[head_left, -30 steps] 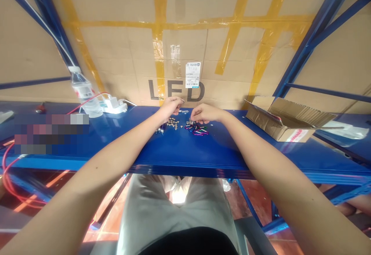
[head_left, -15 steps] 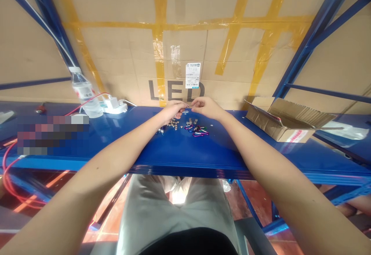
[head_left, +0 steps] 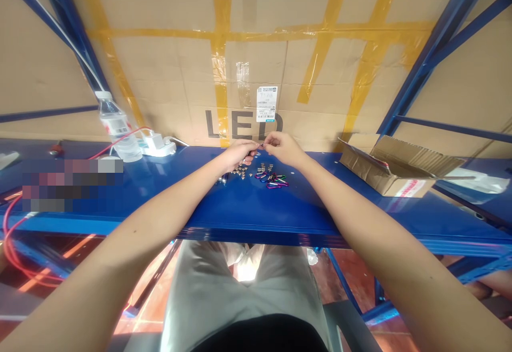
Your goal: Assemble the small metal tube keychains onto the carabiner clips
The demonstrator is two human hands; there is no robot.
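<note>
Above the far part of the blue shelf, my left hand (head_left: 241, 153) is closed in a pinch, its fingertips on a small dark piece (head_left: 261, 146) too tiny to name. The thumb and forefinger of my right hand (head_left: 280, 146) pinch at that same spot, so the two hands almost meet. Below them lie several coloured carabiners (head_left: 276, 184), purple, blue, red and green. Small gold-coloured metal parts (head_left: 240, 172) are scattered under my left hand, and a cluster of little metallic pieces (head_left: 264, 168) sits beside the carabiners.
An opened cardboard box (head_left: 394, 168) stands to the right. On the left are a water bottle (head_left: 119, 128), a white power strip (head_left: 158, 146) with plugs, and a red cable (head_left: 11, 256). A large taped carton (head_left: 172, 85) walls off the back, between blue posts (head_left: 430, 58).
My right hand has shifted slightly left, and its fingertips have closed at the small piece by my left fingertips. My left hand stays nearly in place.
</note>
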